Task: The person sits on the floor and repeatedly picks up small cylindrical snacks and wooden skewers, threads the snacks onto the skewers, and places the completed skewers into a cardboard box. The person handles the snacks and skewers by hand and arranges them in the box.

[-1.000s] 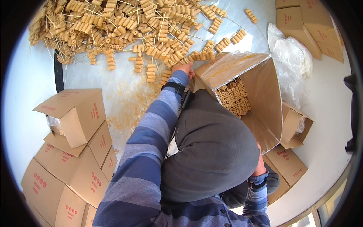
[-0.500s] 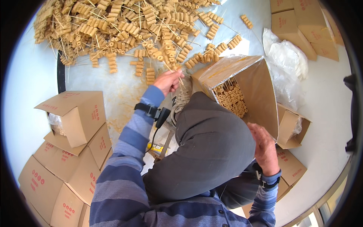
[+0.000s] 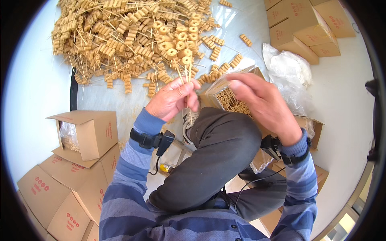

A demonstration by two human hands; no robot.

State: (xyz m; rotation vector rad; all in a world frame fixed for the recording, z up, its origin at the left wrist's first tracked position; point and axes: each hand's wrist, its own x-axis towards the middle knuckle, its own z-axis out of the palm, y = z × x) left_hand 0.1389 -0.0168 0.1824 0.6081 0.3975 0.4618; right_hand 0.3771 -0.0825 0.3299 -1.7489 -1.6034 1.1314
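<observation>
Skewers (image 3: 181, 36) pinched by their bare sticks (image 3: 189, 73), rolls pointing away

The bunch of skewers is in the left hand (image 3: 175, 97), raised in front of the knee, its hollow brown rolls pointing away from the person. The thumb and fingers close on the bare stick ends; gripping there probably keeps the fingers off the rolls and lets the loaded ends line up.

The right hand (image 3: 265, 103) hangs just beside, back uppermost, its fingers loosely bent and apart from the sticks. Nothing shows between them, though the palm is hidden. It partly covers a carton (image 3: 258, 72) by the knee, a spot that seems chosen for short reach. Inside, packed skewers (image 3: 241, 107) lie close together with their ends showing, an arrangement that likely saves room. Clear film edges the carton's mouth, perhaps to keep the rolls off the cardboard.

Beyond the hands, a loose pile (image 3: 100, 40) spreads over the pale surface (image 3: 257, 34), reaching near its dark left edge, with a few skewers strayed to the right. A crumpled white bag (image 3: 291, 66) lies near the right edge. Stacked boxes (image 3: 56, 211) stand at left, others (image 3: 305, 30) at far right, apparently kept clear of the arms.
</observation>
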